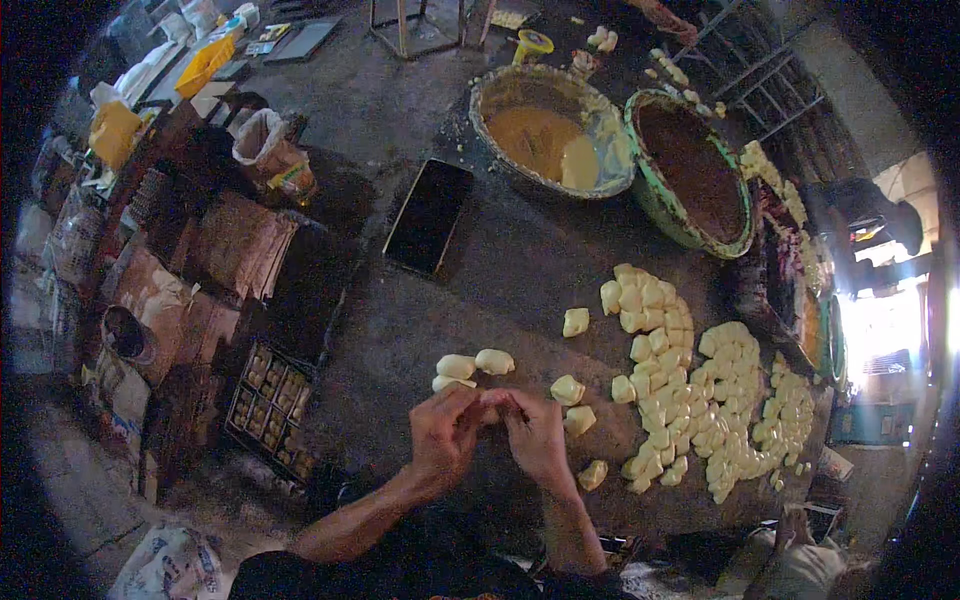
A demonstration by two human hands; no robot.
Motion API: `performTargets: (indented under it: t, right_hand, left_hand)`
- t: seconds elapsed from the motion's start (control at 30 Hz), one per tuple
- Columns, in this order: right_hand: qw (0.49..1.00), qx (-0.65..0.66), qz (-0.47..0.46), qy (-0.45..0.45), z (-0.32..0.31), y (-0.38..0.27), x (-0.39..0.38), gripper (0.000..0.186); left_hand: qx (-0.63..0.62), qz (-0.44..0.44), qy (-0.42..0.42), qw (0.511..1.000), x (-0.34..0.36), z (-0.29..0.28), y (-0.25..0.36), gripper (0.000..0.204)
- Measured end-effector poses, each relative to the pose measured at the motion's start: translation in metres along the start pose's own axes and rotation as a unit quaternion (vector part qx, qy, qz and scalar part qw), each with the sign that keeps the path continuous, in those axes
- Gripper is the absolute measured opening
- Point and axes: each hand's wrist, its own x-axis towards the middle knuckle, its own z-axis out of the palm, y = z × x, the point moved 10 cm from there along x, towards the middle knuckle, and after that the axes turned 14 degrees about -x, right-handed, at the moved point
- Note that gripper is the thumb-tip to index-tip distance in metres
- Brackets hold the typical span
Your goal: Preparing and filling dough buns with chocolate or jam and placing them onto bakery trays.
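Observation:
My left hand (442,428) and my right hand (533,432) meet over the dark table, fingertips pinched together. What lies between their fingers, if anything, is hidden. Just beyond them rest three smooth, rounded dough pieces (456,366), one partly covered by my left hand. A few rougher dough lumps (568,390) lie singly to the right of my right hand. Farther right spreads a large cluster of pale yellow dough lumps (690,410), many of them touching.
Beyond the cluster stand a wide basin of yellowish-brown contents (484,110) and a green-rimmed basin of dark contents (738,250). An empty-looking black tray (428,217) lies left of them. At the left, a sectioned tray of dough pieces (270,400) sits beside cardboard boxes (240,243).

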Motion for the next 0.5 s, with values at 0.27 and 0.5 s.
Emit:
performTargets:
  t: [0.27,0.5]
  right_hand:
    - [0.992,-0.104,0.039,0.063,-0.003,0.023,0.021,0.034]
    - [0.957,-0.264,-0.114,0.024,0.015,-0.010,0.031,0.044]
  left_hand:
    - [-0.253,-0.122,0.013,0.960,0.023,0.014,-0.046,0.023]
    - [0.257,0.073,-0.142,0.953,0.023,-0.002,-0.009,0.040]
